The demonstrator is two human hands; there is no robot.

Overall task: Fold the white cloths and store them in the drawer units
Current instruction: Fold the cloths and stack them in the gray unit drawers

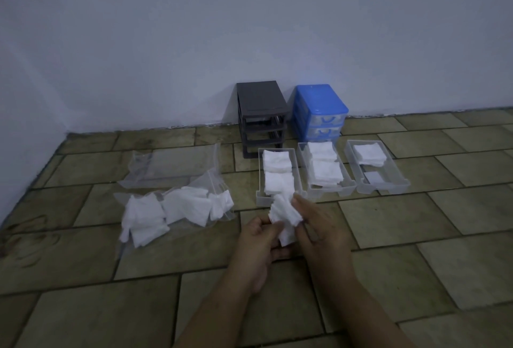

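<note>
Dim light falls on a tiled floor that meets a pale wall, and all the work sits low on those tiles. Both hands hold 1 white cloth above the floor: the left hand pinches its near edge while the right hand curls round its far side. Just beyond the hands stand 3 clear drawers, the left drawer and the middle drawer each carrying 2 stacks, the right drawer only 1. Behind them are a grey drawer unit and a blue drawer unit. Left of the hands, loose cloths lie on a clear plastic bag. The fold looks uneven, though blur makes that uncertain; a slack pinch could let it spring open, and a bulky piece set on the full left drawer may topple the stack or jam the drawer going back into its unit.
</note>
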